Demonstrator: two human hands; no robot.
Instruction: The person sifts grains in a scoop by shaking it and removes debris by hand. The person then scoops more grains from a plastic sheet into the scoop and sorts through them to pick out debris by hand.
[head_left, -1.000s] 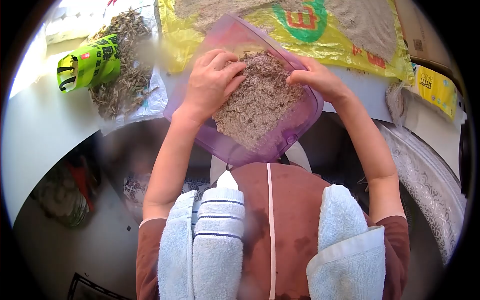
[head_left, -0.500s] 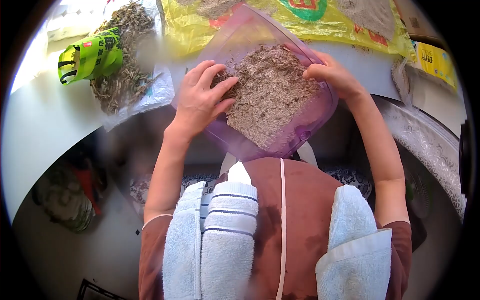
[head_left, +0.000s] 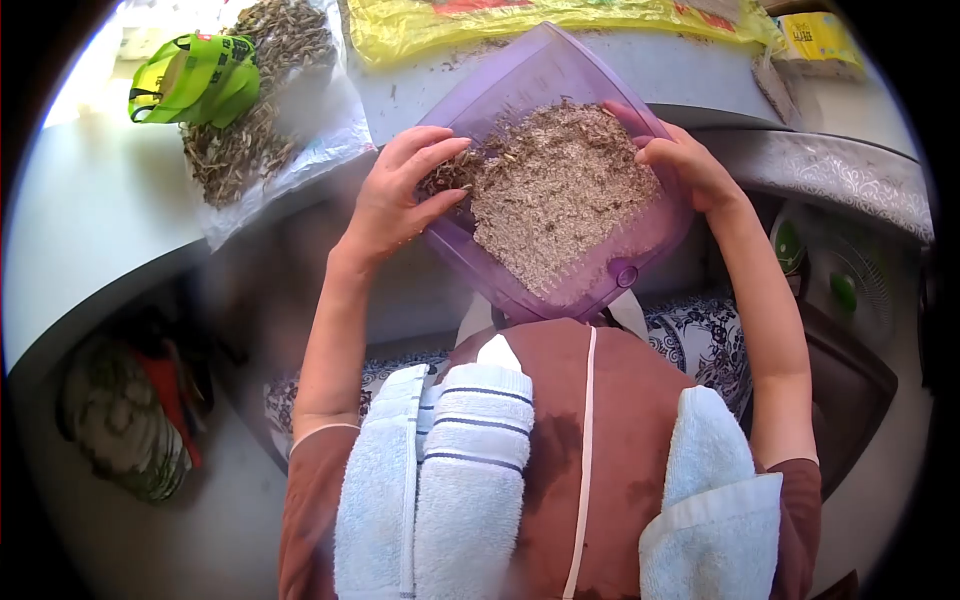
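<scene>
A translucent purple plastic bin (head_left: 545,65) is tilted over my lap, one corner toward the far side. Pale grains or husks (head_left: 555,215) mixed with darker flecks cover much of its floor. At the bin's left corner, my left hand (head_left: 395,195) curves its fingers and thumb around a clump of dark dried plant bits (head_left: 450,178). My right hand (head_left: 695,170) grips the right rim, thumb on the near side and fingers seen through the plastic wall.
At left on the white table (head_left: 90,210), a green bag (head_left: 205,80) lies by dried plant pieces (head_left: 240,150) on a plastic sheet (head_left: 335,135). A yellow plastic sheet (head_left: 400,35) and yellow packet (head_left: 820,38) lie farther back. Pale blue towels (head_left: 475,480) hang over my shirt.
The camera view has shifted, so the table things sit higher in the picture. My left fingers have drawn together around the dark bits. The right hand keeps its grip on the bin.
</scene>
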